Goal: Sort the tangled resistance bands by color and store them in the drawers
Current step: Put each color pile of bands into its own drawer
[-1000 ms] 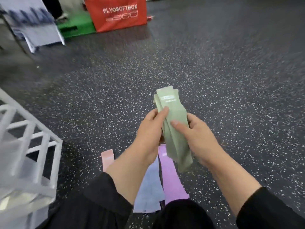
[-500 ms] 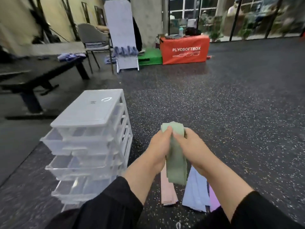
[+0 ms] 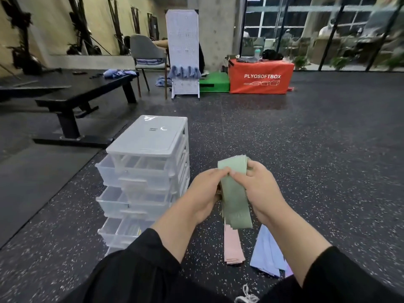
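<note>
Both hands on the green resistance band (image 3: 235, 200). Left hand (image 3: 206, 190) and right hand (image 3: 258, 189) face each other w/ fingers curled, thumb tips pinching the band's upper part between them. Band is folded/bunched, held above the floor.

Change since approx a second back: view has come up from the floor, and the clear plastic drawer unit (image 3: 148, 171) is now in sight, just left of my left hand. Hands have closed in on the band; the fold at top is tighter. I read that as green sorted and ready to stow; next step prob. a drawer drop.

Orientation: band's long axis runs roughly vertical, folded end up and away from me, loose end hanging toward me below the hands.

Below right hand, on the floor: pink band (image 3: 233, 248), light blue band (image 3: 267, 254), laid flat, apart from each other. Drawers stand part open; contents unclear.
</note>
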Tool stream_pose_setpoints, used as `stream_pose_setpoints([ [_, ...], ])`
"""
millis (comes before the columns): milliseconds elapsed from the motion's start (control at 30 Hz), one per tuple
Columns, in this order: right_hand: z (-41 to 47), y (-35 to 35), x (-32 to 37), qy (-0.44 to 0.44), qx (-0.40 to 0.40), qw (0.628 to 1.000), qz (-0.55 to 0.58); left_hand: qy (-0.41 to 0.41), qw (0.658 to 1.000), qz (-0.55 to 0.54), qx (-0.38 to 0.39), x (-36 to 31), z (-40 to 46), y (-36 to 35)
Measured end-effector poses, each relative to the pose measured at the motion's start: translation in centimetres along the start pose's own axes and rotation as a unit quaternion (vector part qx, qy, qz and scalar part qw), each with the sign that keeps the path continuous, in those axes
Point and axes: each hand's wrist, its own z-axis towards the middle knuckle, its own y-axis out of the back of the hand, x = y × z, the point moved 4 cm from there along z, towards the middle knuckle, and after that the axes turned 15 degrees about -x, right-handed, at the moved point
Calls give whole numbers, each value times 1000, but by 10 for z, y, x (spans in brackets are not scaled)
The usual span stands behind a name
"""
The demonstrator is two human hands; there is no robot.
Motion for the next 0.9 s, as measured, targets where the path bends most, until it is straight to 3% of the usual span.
stream_pose_setpoints([
  [233,-11,4,0,-24,-7,999,22,-25,999,19,-6,-11,-13,8],
  [400,-14,26,9,145,-94,969,-176,-60,996,63,10,-21,-20,12],
  [533,-14,27,13,177,69,954,-232,-83,991,93,54,-31,-26,11],
  [633,-13,23,7,152,104,962,-203,-85,992,73,57,-32,-29,8],
  [733,-17,17,-5,137,80,979,-125,-62,997,34,40,-28,-29,6],
  [900,-17,10,-16,136,29,985,-99,-100,989,62,-85,-30,-29,12],
])
